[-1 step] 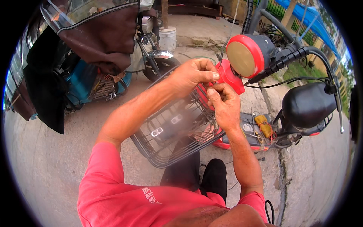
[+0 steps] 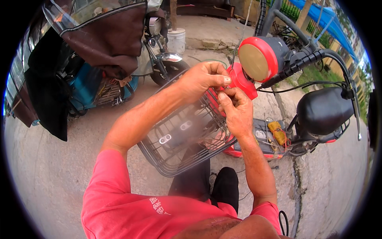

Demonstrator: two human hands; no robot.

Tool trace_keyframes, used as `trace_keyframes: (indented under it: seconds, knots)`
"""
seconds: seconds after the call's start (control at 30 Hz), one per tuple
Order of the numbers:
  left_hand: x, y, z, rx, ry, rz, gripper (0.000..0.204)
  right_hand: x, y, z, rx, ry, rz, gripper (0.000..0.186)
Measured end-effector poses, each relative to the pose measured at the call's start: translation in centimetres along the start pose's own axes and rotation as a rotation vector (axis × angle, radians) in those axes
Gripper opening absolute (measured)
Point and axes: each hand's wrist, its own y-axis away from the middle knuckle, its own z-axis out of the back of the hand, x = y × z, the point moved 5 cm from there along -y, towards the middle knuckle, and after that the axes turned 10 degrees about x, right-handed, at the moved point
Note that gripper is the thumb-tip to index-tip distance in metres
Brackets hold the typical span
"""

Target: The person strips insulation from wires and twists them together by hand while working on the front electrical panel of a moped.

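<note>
My left hand [image 2: 207, 79] and my right hand [image 2: 238, 109] meet above the back rim of a black wire basket [image 2: 171, 169] on the front of a red electric scooter. Thumb and fingers of each hand are pinched together, close to touching one another. Whatever lies between the fingertips is too small and too covered to name. Just behind my fingers is the scooter's red front panel [image 2: 243, 85]. Above it sits a round headlight [image 2: 256, 61] with a red rim and a dull yellowish lens.
To the right are the handlebar [image 2: 294, 69] and black seat [image 2: 324, 111]. A yellow pouch-like object [image 2: 277, 132] and tools lie on the footboard. At left stands a blue three-wheeler [image 2: 85, 85] with a brown cover; a white bucket [image 2: 176, 40] is behind. Cracked concrete [image 2: 310, 175] lies below.
</note>
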Motion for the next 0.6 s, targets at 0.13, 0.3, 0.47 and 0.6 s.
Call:
trace_keyframes:
  seconds: [0.13, 0.3, 0.47, 0.6]
  knots:
    - [0.1, 0.0, -0.4, 0.002, 0.028, 0.002, 0.022, 0.3, 0.1, 0.0, -0.029, -0.022, 0.016, 0.013]
    - [0.4, 0.0, -0.1, 0.027, 0.124, 0.055, 0.037, 0.2, 0.3, 0.2, -0.023, -0.039, 0.02, 0.014]
    - [0.1, 0.2, 0.4, -0.031, -0.097, 0.109, 0.04, 0.1, 0.6, 0.1, -0.036, -0.035, 0.05, 0.013]
    - [-0.9, 0.4, 0.6, -0.062, -0.165, 0.045, 0.036, -0.1, 0.7, 0.2, -0.036, -0.042, 0.053, 0.013]
